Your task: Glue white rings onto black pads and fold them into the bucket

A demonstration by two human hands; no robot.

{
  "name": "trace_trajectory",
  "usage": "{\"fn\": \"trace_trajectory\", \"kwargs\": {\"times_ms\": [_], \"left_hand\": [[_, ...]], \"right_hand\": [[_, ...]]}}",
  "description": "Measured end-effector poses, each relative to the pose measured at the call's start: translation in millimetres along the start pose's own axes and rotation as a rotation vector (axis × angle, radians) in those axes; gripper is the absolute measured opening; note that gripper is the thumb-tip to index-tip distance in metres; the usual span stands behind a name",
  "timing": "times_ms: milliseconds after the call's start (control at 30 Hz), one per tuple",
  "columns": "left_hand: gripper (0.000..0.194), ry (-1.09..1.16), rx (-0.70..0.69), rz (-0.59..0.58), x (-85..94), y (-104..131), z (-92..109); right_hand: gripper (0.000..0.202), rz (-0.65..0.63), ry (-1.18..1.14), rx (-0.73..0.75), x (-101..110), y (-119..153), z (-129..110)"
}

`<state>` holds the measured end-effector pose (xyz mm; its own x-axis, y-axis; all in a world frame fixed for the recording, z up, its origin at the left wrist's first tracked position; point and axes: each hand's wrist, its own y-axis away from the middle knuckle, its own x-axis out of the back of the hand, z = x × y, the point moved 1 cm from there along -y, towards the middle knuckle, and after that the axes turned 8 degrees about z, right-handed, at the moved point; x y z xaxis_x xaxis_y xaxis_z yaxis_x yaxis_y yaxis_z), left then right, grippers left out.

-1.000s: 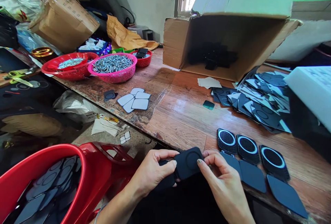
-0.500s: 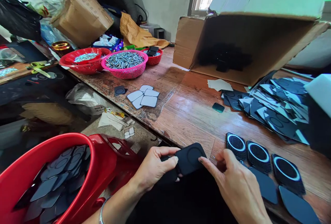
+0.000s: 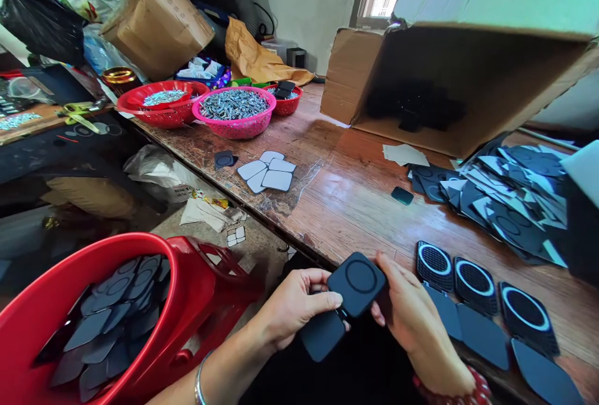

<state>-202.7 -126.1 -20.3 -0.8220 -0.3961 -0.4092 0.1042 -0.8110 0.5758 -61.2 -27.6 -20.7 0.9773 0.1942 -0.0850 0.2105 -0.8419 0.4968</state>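
Observation:
In my left hand [image 3: 299, 305] is a black hinged pad [image 3: 356, 283]. Its upper square panel carries a thin ring outline, and its lower panel hangs open below a small metal hinge. My left thumb presses near that hinge, with the fingers behind. My right hand [image 3: 412, 314] closes around the upper panel's right edge, some of its fingertips hidden. On the table to the right lie several similar opened pads [image 3: 476, 281], with white rings on patterned panels. Left of my hands, a red container [image 3: 171, 268] holds many loose dark square plates [image 3: 112, 311].
A pink basket [image 3: 234, 127] full of small metal parts stands at the back, beside red baskets [image 3: 159, 115]. White-faced stickers [image 3: 277, 179] lie mid-table. A large open cardboard box [image 3: 346, 80] and a heap of dark sheets [image 3: 515, 205] occupy the right. The table's front edge runs diagonally.
The pad has been raised and turned, so its ring and lower panel show more clearly. My right hand has moved from the panel's face to its right edge. The view has shifted slightly.

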Motion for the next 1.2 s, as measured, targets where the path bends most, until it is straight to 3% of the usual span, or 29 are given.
{"fn": "trace_trajectory", "kwargs": {"times_ms": [100,233,300,367,633,800,1033,1200], "left_hand": [[0.054,0.041,-0.038,0.072,-0.8,-2.1,1.2],[0.051,0.041,-0.091,0.103,-2.5,-2.2,0.3],[0.052,0.026,-0.129,0.112,-3.1,-1.8,-1.2],[0.053,0.022,-0.153,0.122,-3.2,-1.7,-3.4],[0.045,0.108,-0.148,0.056,-6.5,-0.9,-8.8],[0.047,0.130,-0.126,0.089,-4.4,-3.6,-8.2],[0.046,0.152,-0.122,0.076,-1.8,-8.4,-16.6],[0.046,0.224,-0.025,0.011,-0.4,-8.7,-21.5]], "right_hand": [[0.058,-0.144,-0.094,-0.070,1.5,0.4,-5.1],[0.048,-0.197,0.048,0.089,2.5,4.5,-3.3],[0.056,-0.207,0.120,0.151,1.1,6.4,0.7],[0.060,-0.203,0.130,0.184,-0.4,7.5,4.8],[0.042,-0.092,-0.007,0.180,0.1,6.3,13.2],[0.042,-0.132,-0.159,0.115,-2.8,9.4,5.7],[0.045,-0.143,0.094,0.255,-0.3,7.0,11.2],[0.038,-0.089,-0.020,0.214,3.3,5.0,16.7]]}}
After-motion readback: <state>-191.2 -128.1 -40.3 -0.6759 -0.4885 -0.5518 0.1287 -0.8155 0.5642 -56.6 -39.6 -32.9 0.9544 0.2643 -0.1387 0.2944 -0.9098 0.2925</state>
